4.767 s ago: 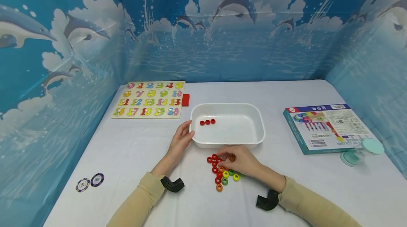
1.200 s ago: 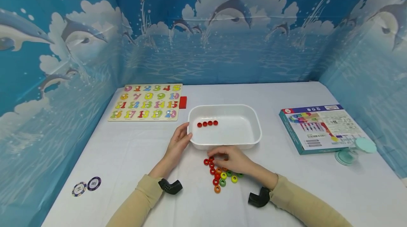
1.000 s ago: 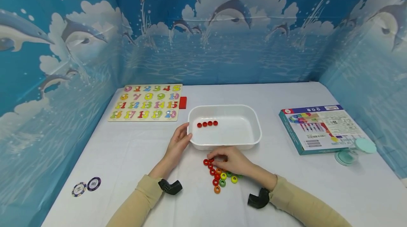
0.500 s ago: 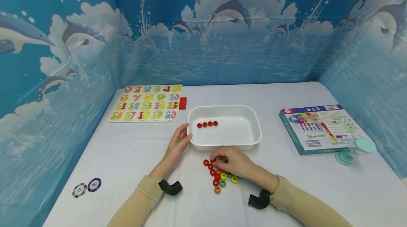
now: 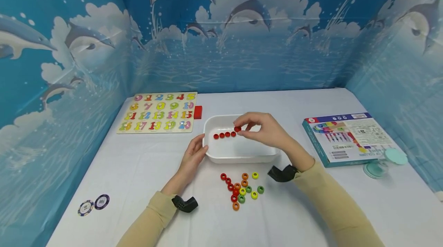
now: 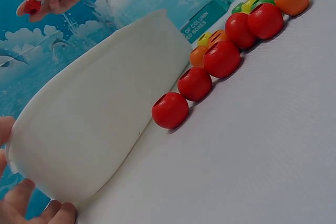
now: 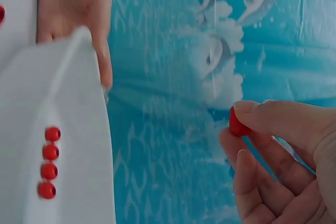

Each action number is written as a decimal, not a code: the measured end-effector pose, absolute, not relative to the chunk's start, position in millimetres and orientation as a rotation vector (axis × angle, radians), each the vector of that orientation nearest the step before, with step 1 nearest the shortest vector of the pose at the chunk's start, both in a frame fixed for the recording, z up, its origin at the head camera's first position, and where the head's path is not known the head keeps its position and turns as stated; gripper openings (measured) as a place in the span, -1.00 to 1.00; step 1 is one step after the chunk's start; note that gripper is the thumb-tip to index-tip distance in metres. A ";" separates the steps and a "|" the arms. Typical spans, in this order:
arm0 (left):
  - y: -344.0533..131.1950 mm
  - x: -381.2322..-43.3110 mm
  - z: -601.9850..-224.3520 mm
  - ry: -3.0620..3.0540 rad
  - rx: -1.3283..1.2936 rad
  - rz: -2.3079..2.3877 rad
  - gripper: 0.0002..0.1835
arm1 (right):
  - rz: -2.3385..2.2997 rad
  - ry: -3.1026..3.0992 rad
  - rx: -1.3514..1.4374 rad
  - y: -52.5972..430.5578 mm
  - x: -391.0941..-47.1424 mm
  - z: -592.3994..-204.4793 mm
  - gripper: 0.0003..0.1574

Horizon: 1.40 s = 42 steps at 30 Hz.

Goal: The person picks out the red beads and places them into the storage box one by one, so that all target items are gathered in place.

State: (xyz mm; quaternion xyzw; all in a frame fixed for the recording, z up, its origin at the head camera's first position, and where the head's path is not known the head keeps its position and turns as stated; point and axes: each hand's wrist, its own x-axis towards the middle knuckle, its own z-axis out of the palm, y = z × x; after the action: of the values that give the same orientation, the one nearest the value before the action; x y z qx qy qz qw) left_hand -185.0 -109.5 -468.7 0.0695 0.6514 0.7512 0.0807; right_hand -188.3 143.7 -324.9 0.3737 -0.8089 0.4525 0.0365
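Observation:
In the head view my right hand (image 5: 264, 130) is raised over the white plastic tray (image 5: 242, 159), pinching a red bead (image 5: 237, 128) between thumb and fingertips. The right wrist view shows this bead (image 7: 239, 124) held clear of everything else. Below it, a row of several red beads (image 5: 222, 135) lies along the tray floor's left half. My left hand (image 5: 191, 158) grips the tray's left end at the near corner; fingers (image 6: 21, 198) press its outer wall. On the cloth before the tray lie loose red, orange (image 5: 236, 206), yellow (image 5: 254, 195) and green beads (image 5: 260, 189).
A number puzzle board (image 5: 157, 113) lies at the back left, with a red block (image 5: 198, 112) beside it. Two poker chips (image 5: 102, 202) are at the front left. To the right are a flat game box (image 5: 346, 139) and a small clear jar with mint lids (image 5: 376, 169).
The tray row grew from three red beads to several. Within the last half second, my right hand lifted a red bead from the loose pile up over the tray. My left hand stayed there.

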 end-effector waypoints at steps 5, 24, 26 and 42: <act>-110.6 -185.8 -472.5 1.943 0.215 2.270 -0.43 | 1.485 -2.640 1.010 148.5 -239.5 -351.8 -0.69; -111.2 -186.6 -474.2 1.990 0.301 2.265 -0.41 | 1.264 -3.109 0.817 146.1 -287.3 -417.8 -0.72; -111.4 -186.5 -473.1 1.986 0.290 2.262 -0.40 | 1.239 -3.113 0.829 145.1 -287.4 -420.1 -0.73; -110.7 -186.7 -471.9 1.945 0.231 2.264 -0.37 | 1.090 -3.025 0.684 148.5 -274.4 -385.4 -0.60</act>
State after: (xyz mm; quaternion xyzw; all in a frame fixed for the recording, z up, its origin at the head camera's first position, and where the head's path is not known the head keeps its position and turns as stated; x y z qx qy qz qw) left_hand -186.7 -110.7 -471.9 0.0770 0.6478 0.7543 0.0739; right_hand -274.4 148.5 -385.4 0.2075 -0.9178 0.3306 -0.0730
